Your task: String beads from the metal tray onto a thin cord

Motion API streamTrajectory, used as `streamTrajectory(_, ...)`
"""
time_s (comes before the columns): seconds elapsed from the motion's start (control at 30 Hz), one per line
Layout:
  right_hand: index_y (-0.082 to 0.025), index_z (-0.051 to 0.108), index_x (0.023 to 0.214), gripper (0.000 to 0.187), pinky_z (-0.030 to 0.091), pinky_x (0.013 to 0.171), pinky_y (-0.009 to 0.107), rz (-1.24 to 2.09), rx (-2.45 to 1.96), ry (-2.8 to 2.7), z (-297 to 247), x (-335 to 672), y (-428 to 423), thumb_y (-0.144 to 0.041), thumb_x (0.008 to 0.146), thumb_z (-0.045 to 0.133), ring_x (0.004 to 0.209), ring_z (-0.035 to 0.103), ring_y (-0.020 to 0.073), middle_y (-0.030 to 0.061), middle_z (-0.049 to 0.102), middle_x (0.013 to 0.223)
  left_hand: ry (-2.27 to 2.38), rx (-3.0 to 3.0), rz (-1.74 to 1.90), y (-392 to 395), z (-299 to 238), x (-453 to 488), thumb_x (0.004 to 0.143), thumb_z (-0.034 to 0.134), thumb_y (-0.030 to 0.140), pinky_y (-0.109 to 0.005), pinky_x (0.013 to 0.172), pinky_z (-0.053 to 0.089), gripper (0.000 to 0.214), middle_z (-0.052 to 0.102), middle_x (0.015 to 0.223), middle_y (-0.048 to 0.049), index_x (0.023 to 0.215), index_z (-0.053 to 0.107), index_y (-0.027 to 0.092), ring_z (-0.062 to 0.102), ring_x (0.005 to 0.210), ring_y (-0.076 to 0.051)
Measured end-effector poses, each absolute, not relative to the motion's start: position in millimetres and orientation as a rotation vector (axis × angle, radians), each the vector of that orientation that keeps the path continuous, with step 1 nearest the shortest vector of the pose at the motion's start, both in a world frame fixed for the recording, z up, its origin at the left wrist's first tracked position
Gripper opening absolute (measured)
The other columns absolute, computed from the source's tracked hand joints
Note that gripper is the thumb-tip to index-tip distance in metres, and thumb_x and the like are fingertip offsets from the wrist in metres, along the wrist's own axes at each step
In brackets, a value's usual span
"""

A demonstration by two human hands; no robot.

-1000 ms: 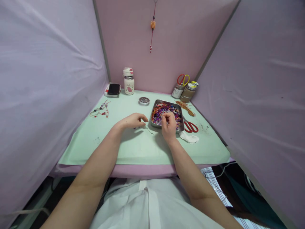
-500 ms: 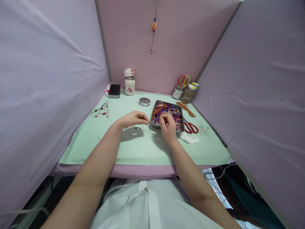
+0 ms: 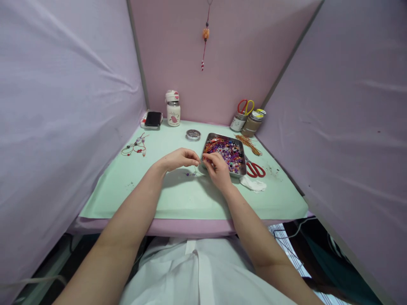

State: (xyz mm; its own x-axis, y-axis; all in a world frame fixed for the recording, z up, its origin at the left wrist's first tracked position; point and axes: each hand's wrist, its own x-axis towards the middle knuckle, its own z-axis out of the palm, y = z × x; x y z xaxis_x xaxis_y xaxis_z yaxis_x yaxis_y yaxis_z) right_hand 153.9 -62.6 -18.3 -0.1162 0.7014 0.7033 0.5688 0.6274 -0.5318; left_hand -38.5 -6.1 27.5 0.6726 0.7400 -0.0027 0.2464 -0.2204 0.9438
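My left hand point(image 3: 183, 159) is closed in a pinch on a thin beaded cord point(image 3: 192, 174), which dangles below the fingertips with small purple beads on it. Close to those fingertips, almost meeting them, is my right hand point(image 3: 218, 169), its thumb and fingers pinched together. What the right fingers pinch is too small to make out; it may be the cord's end. Behind and beside the right hand lies a metal tray point(image 3: 245, 169) full of mixed purple, red, orange and white beads, its near left corner partly hidden by that hand.
Red-handled scissors point(image 3: 256, 170) and a crumpled white tissue point(image 3: 253, 184) lie right of the tray, below a bundle of brown cords point(image 3: 249, 145). A round clear case point(image 3: 193, 134), bottle point(image 3: 173, 109), phone point(image 3: 153, 119), finished-looking beaded strings point(image 3: 136, 146) and two jars point(image 3: 252, 123) stand or lie around.
My right hand has moved left, from over the bead tray to beside the left fingertips. The dangling beaded cord has shifted slightly right. My left hand has hardly moved.
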Motion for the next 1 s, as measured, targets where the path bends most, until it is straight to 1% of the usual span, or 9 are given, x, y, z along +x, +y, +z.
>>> streamTrajectory(0.07, -0.023, 0.062, 0.107, 0.019, 0.048, 0.079, 0.033, 0.142, -1.019, -1.826, -19.9, 153.4, -61.6, -0.025, 0.093, 0.049, 0.091, 0.059, 0.0184, 0.0078, 0.062, 0.099, 0.801, 1.783, 0.544, -6.6, 25.7, -35.5, 0.067, 0.069, 0.034, -0.024, 0.059, 0.037, 0.022, 0.065, 0.073, -0.0016, 0.081, 0.071, 0.017, 0.051, 0.064, -0.012)
streamTrajectory(0.13, -0.022, 0.063, 0.1, 0.016, 0.047, 0.08, 0.033, 0.113, -1.021, -1.85, -20.3, 153.1, -61.4, -0.024, 0.094, 0.048, 0.091, 0.058, 0.0186, 0.0071, 0.063, 0.096, 0.815, 1.79, 0.52, -7.1, 25.0, -33.4, 0.067, 0.068, 0.033, -0.024, 0.058, 0.035, 0.022, 0.064, 0.071, -0.0007, 0.081, 0.071, 0.017, 0.05, 0.063, -0.011)
streamTrajectory(0.3, -0.021, 0.06, 0.087, 0.012, 0.045, 0.079, 0.033, 0.042, -1.017, -1.885, -18.0, 152.6, -63.5, -0.022, 0.092, 0.05, 0.086, 0.056, 0.0186, 0.0056, 0.062, 0.087, 0.81, 1.78, 0.489, -8.6, 26.2, -31.2, 0.067, 0.068, 0.033, -0.024, 0.061, 0.035, 0.024, 0.063, 0.071, 0.0008, 0.083, 0.07, 0.015, 0.048, 0.064, -0.01)
streamTrajectory(0.43, -0.021, 0.057, 0.083, 0.012, 0.044, 0.076, 0.032, 0.002, -1.056, -1.856, -17.6, 152.3, -63.7, -0.02, 0.092, 0.049, 0.081, 0.054, 0.018, 0.0045, 0.06, 0.083, 0.806, 1.733, 0.476, -9.0, 24.9, -29.6, 0.065, 0.069, 0.031, -0.023, 0.061, 0.035, 0.023, 0.062, 0.07, 0.0013, 0.083, 0.069, 0.015, 0.048, 0.064, -0.01)
streamTrajectory(0.57, -0.021, 0.057, 0.084, 0.012, 0.044, 0.074, 0.031, -0.017, -1.087, -1.796, -20.1, 152.7, -62.2, -0.021, 0.092, 0.048, 0.078, 0.054, 0.0167, 0.0037, 0.061, 0.082, 0.8, 1.705, 0.388, -8.7, 19.0, -26.1, 0.063, 0.072, 0.032, -0.023, 0.06, 0.035, 0.022, 0.063, 0.07, 0.0, 0.077, 0.069, 0.015, 0.049, 0.062, -0.01)
streamTrajectory(0.67, -0.02, 0.058, 0.086, 0.011, 0.044, 0.071, 0.03, -0.009, -1.122, -1.725, -22.4, 151.9, -62.3, -0.023, 0.091, 0.048, 0.075, 0.055, 0.0157, 0.0035, 0.063, 0.082, 0.788, 1.694, 0.309, -9.2, 12.6, -21.6, 0.065, 0.071, 0.035, -0.024, 0.056, 0.033, 0.022, 0.064, 0.068, -0.0004, 0.075, 0.071, 0.016, 0.045, 0.056, -0.009)
streamTrajectory(0.77, -0.02, 0.06, 0.086, 0.011, 0.044, 0.068, 0.029, 0.057, -1.153, -1.65, -23.3, 149.6, -63.9, -0.024, 0.089, 0.05, 0.07, 0.056, 0.0146, 0.0031, 0.065, 0.081, 0.767, 1.638, 0.295, -9.8, 6.2, -16.2, 0.066, 0.071, 0.035, -0.024, 0.053, 0.031, 0.021, 0.066, 0.07, -0.0013, 0.073, 0.07, 0.016, 0.041, 0.052, -0.007)
streamTrajectory(0.87, -0.02, 0.061, 0.085, 0.011, 0.044, 0.066, 0.028, 0.2, -1.166, -1.558, -22.9, 147.0, -65.8, -0.027, 0.087, 0.053, 0.066, 0.055, 0.0135, 0.0019, 0.065, 0.079, 0.789, 1.572, 0.378, -9.5, 1.8, -11.4, 0.067, 0.072, 0.035, -0.024, 0.051, 0.03, 0.022, 0.063, 0.065, -0.0017, 0.071, 0.068, 0.014, 0.04, 0.049, -0.007)
streamTrajectory(1.0, -0.02, 0.062, 0.084, 0.013, 0.045, 0.063, 0.027, 0.42, -1.134, -1.452, -22.1, 144.7, -67.2, -0.032, 0.084, 0.057, 0.063, 0.055, 0.0129, 0.0003, 0.065, 0.075, 0.802, 1.446, 0.549, -8.3, 1.4, -8.1, 0.065, 0.075, 0.03, -0.023, 0.05, 0.028, 0.029, 0.062, 0.064, -0.0017, 0.087, 0.07, 0.012, 0.042, 0.05, -0.006)
